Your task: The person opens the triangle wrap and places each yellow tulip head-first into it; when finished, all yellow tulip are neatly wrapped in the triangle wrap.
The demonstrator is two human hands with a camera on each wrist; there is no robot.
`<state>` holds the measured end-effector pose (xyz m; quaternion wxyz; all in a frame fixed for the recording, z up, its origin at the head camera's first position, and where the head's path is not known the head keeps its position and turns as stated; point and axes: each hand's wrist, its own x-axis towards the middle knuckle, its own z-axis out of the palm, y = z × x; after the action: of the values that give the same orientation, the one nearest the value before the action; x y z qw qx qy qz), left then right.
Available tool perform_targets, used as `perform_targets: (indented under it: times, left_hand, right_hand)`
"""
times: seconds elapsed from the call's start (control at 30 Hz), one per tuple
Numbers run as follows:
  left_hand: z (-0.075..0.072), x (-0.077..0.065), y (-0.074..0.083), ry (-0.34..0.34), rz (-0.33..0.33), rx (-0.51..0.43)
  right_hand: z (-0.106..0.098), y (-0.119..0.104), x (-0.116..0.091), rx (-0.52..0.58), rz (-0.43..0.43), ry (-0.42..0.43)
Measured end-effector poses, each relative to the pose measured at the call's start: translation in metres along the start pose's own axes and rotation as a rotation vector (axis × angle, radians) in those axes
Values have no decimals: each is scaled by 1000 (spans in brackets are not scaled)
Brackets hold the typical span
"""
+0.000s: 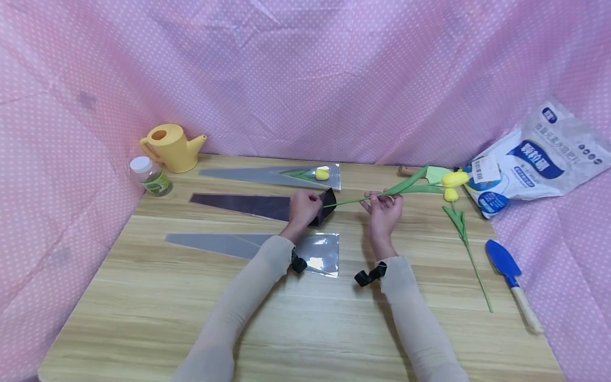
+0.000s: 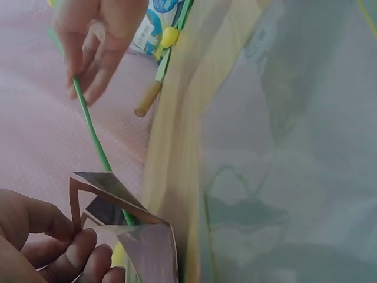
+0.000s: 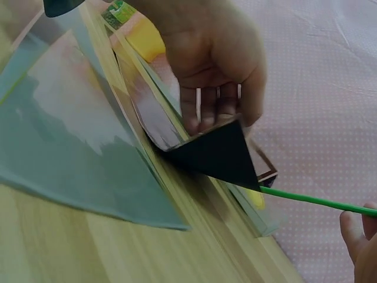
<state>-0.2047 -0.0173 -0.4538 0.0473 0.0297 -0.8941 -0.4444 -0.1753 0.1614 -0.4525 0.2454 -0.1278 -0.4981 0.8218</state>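
Pinch grips: left hand (image 1: pixel 304 208) on black sleeve (image 1: pixel 253 206), right hand (image 1: pixel 384 215) on tulip (image 1: pixel 407 182); leaves (image 1: pixel 420 189) could snag if the mouth (image 1: pixel 329 198) sags.

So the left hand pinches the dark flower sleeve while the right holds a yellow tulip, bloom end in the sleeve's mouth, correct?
No: the stem end of the yellow tulip is in the mouth of the dark flower sleeve; the bloom is beyond the right hand, as the head view shows. The left hand does pinch the sleeve.
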Motion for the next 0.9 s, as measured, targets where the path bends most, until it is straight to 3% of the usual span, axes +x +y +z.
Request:
perform_targets:
  times: [0.2,0.5,0.9]
  left_hand:
    - [-3,-4,11,20,69,30]
    - [-2,-8,25,42,116,21]
    - [3,-10,26,66,158,7]
  right_hand:
    - [3,8,-2,-1,34,10]
    - [8,19,-7,-5,97,8]
    - [11,22,-13,-175,148,-50]
